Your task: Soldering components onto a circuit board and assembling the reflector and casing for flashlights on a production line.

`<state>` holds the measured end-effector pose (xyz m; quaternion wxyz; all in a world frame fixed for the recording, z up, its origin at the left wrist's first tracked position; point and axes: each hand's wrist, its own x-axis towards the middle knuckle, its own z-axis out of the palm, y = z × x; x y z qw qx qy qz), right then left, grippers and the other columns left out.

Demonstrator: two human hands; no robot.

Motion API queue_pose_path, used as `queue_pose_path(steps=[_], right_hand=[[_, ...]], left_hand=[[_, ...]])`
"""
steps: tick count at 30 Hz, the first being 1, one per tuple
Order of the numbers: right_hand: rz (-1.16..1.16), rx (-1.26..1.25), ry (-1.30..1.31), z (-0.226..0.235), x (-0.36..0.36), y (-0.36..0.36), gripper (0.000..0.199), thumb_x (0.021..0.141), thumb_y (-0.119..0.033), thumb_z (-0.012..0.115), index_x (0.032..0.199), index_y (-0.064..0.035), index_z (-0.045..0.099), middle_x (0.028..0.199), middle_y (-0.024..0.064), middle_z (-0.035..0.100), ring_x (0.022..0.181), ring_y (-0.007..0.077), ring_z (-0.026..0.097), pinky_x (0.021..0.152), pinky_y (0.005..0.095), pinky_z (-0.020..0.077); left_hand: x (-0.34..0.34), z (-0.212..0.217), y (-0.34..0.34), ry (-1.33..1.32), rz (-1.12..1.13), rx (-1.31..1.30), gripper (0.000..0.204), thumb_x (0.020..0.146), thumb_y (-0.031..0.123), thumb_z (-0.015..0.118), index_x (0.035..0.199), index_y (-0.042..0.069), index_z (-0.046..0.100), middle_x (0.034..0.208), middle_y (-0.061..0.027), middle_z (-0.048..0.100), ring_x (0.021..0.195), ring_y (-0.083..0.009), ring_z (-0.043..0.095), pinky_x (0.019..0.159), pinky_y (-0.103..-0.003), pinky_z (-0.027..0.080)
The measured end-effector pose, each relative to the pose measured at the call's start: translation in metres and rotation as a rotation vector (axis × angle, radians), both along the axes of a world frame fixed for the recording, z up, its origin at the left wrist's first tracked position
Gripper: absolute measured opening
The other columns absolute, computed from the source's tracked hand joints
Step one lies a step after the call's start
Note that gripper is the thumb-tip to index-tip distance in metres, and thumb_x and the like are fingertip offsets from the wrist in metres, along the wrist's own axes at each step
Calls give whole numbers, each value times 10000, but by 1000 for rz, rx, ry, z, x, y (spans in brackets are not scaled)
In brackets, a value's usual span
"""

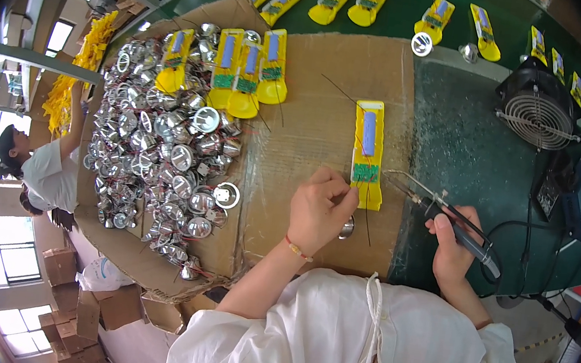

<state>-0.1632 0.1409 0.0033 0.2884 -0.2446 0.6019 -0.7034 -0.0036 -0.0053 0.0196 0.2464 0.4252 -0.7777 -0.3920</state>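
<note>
On the cardboard in front of me lies a yellow flashlight housing [366, 197] holding a blue-purple battery [370, 133] and a green circuit board [365, 173]. Thin dark wires stick out past its ends. My left hand [324, 203] is closed in a pinch beside the board; what its fingertips hold is too small to make out. A shiny lamp reflector [347, 228] shows partly from behind that hand. My right hand [452, 250] grips a soldering iron [467, 239] with a thin curved metal tube [416, 181] along it. The iron's tip points left, near the board, apparently just short of it.
A big heap of silvery reflectors [172, 146] fills a cardboard tray at left, with several yellow housings [247, 80] on its far edge. More housings [369, 4] line the green belt behind. A black fan [539, 109] stands far right, near cables. Another person [52, 169] works at left.
</note>
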Motion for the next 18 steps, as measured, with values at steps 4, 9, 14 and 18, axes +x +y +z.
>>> queue_pose_path(steps=[4,9,14,18], right_hand=[[-23,18,23,-2,-5,4,155,815,-78,626,893,9,524,733,88,594,647,116,570,603,233,469],[-5,11,19,-7,-7,7,153,811,-78,628,888,8,528,730,87,586,641,121,565,606,233,464],[-68,19,9,-10,-19,6,165,813,-101,628,887,11,532,713,86,581,635,125,566,603,232,462],[-111,-26,46,-7,-27,7,125,820,-74,610,878,7,536,697,62,568,621,119,560,605,227,454]], left_hand=[[5,-4,1,-13,-9,-13,139,737,117,646,650,10,626,732,-86,585,573,-253,574,519,-334,444],[17,-2,2,-36,-117,-74,155,730,177,677,774,36,630,758,-68,573,620,-242,578,565,-340,458],[42,12,0,-120,-247,-363,417,702,212,724,1054,55,565,831,-77,595,732,-215,602,647,-305,483],[80,19,-21,-286,-261,-566,538,676,324,742,1114,85,541,816,-78,580,706,-254,584,632,-350,473]])
